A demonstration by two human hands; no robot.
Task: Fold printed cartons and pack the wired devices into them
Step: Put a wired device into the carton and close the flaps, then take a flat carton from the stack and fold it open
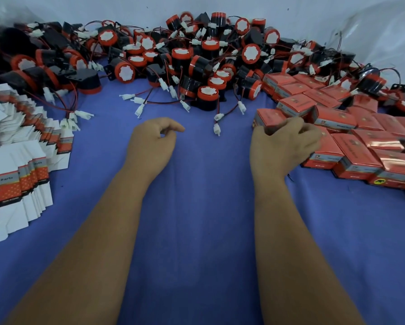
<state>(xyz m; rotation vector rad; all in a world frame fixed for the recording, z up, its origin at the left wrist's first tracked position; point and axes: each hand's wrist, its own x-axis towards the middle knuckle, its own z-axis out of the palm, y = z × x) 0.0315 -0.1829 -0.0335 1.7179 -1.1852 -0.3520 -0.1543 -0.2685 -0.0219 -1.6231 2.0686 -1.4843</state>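
My right hand (284,146) grips a folded red carton (268,119) at the left edge of a heap of folded red cartons (360,146). My left hand (153,143) hovers over the blue cloth with its fingers loosely curled and nothing in it. A large pile of black and red wired devices (196,64) with white plugs lies across the back. A fanned stack of flat printed cartons (21,160) sits at the left.
Blue cloth (196,219) covers the work surface, bare between my arms. Loose red wires with white plugs (216,129) trail onto the cloth just beyond my hands. A pale wall or sheet (267,8) rises behind the pile.
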